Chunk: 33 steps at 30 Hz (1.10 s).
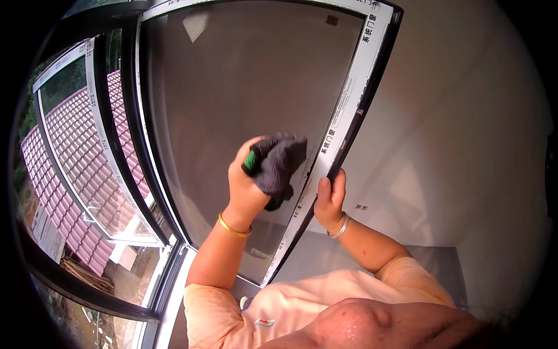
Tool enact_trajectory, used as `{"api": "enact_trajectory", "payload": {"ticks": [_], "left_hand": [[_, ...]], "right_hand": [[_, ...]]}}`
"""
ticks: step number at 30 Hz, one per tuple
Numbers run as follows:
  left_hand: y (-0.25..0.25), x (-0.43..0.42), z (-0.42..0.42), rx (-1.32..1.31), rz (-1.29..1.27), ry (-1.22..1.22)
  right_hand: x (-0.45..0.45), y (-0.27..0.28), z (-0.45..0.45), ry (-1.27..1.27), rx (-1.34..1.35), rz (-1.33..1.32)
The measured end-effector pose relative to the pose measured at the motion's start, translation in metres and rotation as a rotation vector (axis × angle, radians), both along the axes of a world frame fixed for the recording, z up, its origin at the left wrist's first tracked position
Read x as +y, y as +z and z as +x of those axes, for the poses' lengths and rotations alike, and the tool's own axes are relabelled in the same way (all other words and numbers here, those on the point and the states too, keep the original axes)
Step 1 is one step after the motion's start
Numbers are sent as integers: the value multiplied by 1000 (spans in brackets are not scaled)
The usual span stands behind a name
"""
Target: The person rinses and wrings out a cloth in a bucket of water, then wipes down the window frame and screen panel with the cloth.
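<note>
My left hand [246,189], with a gold bangle at its wrist, is closed around a bunched dark grey cloth [281,163] that shows a bit of green at one side. The cloth is over the mesh-like or dark glass pane [250,75] of a window sash; whether it touches the pane I cannot tell. On the right, my right hand [331,200], with a silver bangle, grips the outer edge of the sash frame [344,110]. White protective tape with printed characters covers that frame. The sash stands swung inward.
To the left, another sash [90,116] stands outward above a pink tiled roof [64,180]. The dark window frame [110,139] runs between the sashes. Behind my right arm is a plain wall [453,145] with a small socket box [361,207].
</note>
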<state>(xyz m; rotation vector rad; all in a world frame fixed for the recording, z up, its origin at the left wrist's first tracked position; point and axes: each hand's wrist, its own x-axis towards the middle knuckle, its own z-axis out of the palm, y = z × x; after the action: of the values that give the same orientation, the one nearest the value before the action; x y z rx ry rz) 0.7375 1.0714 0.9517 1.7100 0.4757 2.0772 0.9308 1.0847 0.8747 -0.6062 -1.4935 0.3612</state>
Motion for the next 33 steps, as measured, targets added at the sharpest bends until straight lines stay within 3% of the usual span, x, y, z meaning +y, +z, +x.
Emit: {"api": "enact_trajectory", "payload": {"ticks": [3, 5, 7, 10, 12, 14, 18, 21, 23, 24, 26, 27, 29, 31, 33], "left_hand": [[96, 21, 14, -165, 293, -68], [148, 22, 25, -117, 402, 19], [185, 19, 31, 130, 447, 353], [202, 13, 39, 346, 548, 620], [190, 26, 34, 408, 480, 574], [169, 23, 19, 547, 250, 266], [71, 9, -3, 637, -97, -51], [-15, 6, -8, 426, -249, -195], [-50, -3, -11, 118, -471, -443], [-71, 2, -13, 122, -509, -436], [-115, 30, -19, -396, -602, -639], [-134, 47, -26, -353, -580, -601], [-141, 42, -39, -312, -566, -541], [-114, 4, -38, -387, -394, -624], [-100, -25, -35, -456, -365, -661]], "right_hand": [[-10, 9, -4, -14, -76, 78], [-11, 11, -7, -31, -67, 113], [-8, 12, -6, -46, -57, 146], [-7, 11, -5, -69, -74, 96], [-4, 14, -6, -58, -49, 105], [0, 15, -3, -53, -56, 84], [1, 12, 0, -134, -97, 50], [-4, 22, -10, -42, -7, 108], [-1, 20, -4, -45, -87, 105], [-3, 21, -4, -34, -78, 83], [-8, 26, -1, 17, -70, 7], [-10, 30, 1, 58, -71, -46], [-22, 38, -4, 20, -1, -32], [-33, 46, 3, -424, -189, 222], [-48, 50, 1, -405, -140, 315]]}}
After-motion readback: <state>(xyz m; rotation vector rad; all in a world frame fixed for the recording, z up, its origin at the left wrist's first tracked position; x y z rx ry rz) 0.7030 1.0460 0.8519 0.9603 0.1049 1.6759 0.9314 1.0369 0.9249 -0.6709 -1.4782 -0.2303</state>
